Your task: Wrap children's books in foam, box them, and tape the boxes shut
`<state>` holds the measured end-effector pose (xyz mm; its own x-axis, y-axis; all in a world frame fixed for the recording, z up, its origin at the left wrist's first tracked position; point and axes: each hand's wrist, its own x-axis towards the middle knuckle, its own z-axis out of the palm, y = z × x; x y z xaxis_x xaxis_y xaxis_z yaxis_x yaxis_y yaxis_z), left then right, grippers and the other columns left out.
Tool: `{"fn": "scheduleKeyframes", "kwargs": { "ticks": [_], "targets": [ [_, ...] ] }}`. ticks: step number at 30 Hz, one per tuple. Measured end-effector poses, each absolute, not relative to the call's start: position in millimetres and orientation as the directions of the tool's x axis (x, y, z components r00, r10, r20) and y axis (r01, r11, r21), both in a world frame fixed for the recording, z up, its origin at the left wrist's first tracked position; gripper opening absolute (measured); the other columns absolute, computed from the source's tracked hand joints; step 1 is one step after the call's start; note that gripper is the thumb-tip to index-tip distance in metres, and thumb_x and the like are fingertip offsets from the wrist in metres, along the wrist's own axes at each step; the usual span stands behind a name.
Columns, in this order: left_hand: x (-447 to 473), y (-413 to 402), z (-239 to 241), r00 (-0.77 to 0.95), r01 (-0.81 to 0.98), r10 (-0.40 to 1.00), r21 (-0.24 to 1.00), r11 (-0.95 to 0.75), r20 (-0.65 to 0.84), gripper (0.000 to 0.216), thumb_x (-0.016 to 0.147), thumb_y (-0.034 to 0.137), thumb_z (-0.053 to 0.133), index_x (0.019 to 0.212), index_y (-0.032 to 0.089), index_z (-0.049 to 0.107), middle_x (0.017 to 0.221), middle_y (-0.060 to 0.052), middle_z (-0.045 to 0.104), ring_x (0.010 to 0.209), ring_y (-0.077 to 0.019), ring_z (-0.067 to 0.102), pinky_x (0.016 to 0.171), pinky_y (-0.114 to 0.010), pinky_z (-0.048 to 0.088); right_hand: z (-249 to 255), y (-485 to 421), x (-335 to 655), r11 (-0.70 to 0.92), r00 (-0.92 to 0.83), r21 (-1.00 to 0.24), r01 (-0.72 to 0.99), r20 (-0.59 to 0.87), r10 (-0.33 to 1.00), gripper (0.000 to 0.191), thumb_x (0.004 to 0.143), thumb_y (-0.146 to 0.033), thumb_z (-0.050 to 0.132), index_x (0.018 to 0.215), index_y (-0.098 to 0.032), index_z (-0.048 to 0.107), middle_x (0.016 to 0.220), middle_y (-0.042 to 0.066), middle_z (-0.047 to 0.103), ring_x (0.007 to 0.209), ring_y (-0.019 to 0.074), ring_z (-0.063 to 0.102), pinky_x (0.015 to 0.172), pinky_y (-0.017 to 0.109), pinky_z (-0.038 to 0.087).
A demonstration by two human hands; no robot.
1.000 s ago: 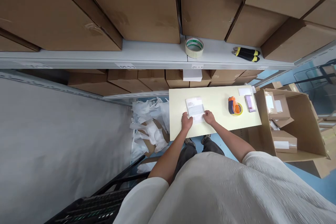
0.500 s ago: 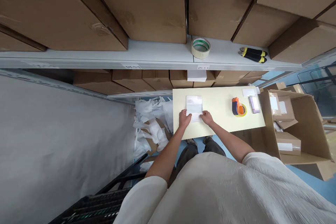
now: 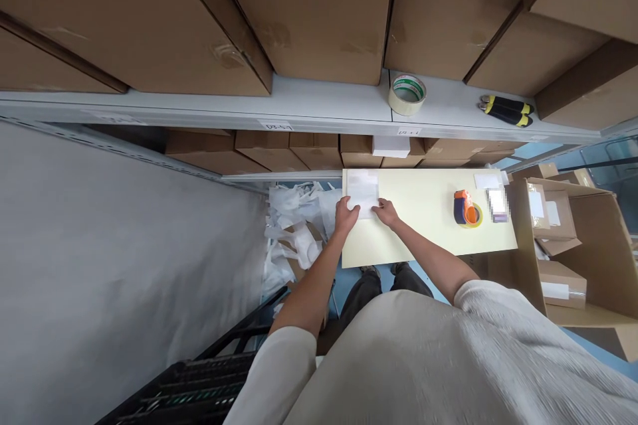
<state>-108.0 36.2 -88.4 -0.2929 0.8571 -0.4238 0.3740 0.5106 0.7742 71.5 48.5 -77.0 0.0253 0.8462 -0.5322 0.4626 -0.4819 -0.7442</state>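
A white printed paper sheet (image 3: 363, 190) lies at the far left corner of the pale yellow table (image 3: 423, 232). My left hand (image 3: 345, 215) grips the sheet's near left corner with its fingers curled over it. My right hand (image 3: 385, 212) pinches the near right corner. Both hands rest on the tabletop by its left edge.
An orange tape dispenser (image 3: 466, 208) and small white labels (image 3: 487, 180) lie on the table's right part. An open carton (image 3: 568, 246) of small boxes stands right of it. White paper scraps (image 3: 294, 232) pile on the floor at left. A tape roll (image 3: 407, 94) and cutters (image 3: 506, 110) sit on the shelf above.
Both hands have slid the paper sheet away from me and to the left, from the table's middle to its far left corner.
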Motion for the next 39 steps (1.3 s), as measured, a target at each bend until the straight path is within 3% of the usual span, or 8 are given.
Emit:
{"fn": "scheduleKeyframes", "kwargs": {
  "ticks": [8,13,18,30,39],
  "targets": [
    [-108,28,-85,-0.209,0.489,0.874,0.727,0.482,-0.439,0.049,0.088,0.024,0.07,0.136,0.027,0.061,0.151,-0.01,0.062,0.145,-0.0301,0.058,0.127,-0.045,0.043,-78,48,68,-0.437,-0.025,-0.777,0.453,-0.501,0.865,0.034,0.08,-0.032,0.066,0.11,-0.018,0.074,0.098,0.005,0.075,0.092,0.023,0.069,0.088,0.036,0.06],
    [-107,22,-76,-0.179,0.588,0.898,0.688,0.425,-0.402,0.042,0.09,0.021,0.067,0.131,0.026,0.066,0.153,-0.011,0.061,0.149,-0.0352,0.053,0.126,-0.053,0.042,-76,45,75,-0.454,0.065,-0.71,0.538,-0.502,0.862,0.043,0.085,-0.027,0.066,0.127,-0.019,0.073,0.126,0.01,0.075,0.107,0.0242,0.072,0.099,0.038,0.059],
    [-94,15,-63,-0.13,0.624,0.919,0.69,0.367,-0.372,0.038,0.092,0.018,0.063,0.129,0.026,0.066,0.152,-0.011,0.062,0.147,-0.0342,0.053,0.124,-0.053,0.043,-61,31,92,-0.479,0.074,-0.688,0.545,-0.529,0.845,0.041,0.091,-0.025,0.062,0.13,-0.019,0.072,0.144,0.013,0.069,0.117,0.024,0.071,0.101,0.037,0.059],
    [-37,-11,-41,0.002,0.595,0.939,0.755,0.275,-0.343,0.039,0.093,0.016,0.059,0.131,0.023,0.067,0.148,-0.013,0.064,0.143,-0.0306,0.059,0.124,-0.045,0.044,-32,-11,174,-0.478,0.147,-0.708,0.519,-0.477,0.866,0.026,0.09,-0.02,0.064,0.112,-0.022,0.077,0.126,0.008,0.077,0.11,0.0228,0.075,0.102,0.039,0.059],
    [27,-33,-32,-0.059,0.528,0.958,0.806,0.268,-0.28,0.041,0.092,0.018,0.059,0.132,0.02,0.067,0.143,-0.014,0.068,0.14,-0.029,0.062,0.123,-0.046,0.046,-20,-12,244,-0.354,0.004,-0.756,0.55,-0.421,0.907,0.026,0.091,-0.021,0.061,0.111,-0.023,0.078,0.124,0.007,0.078,0.108,0.0221,0.075,0.102,0.038,0.059]
  ]
}}
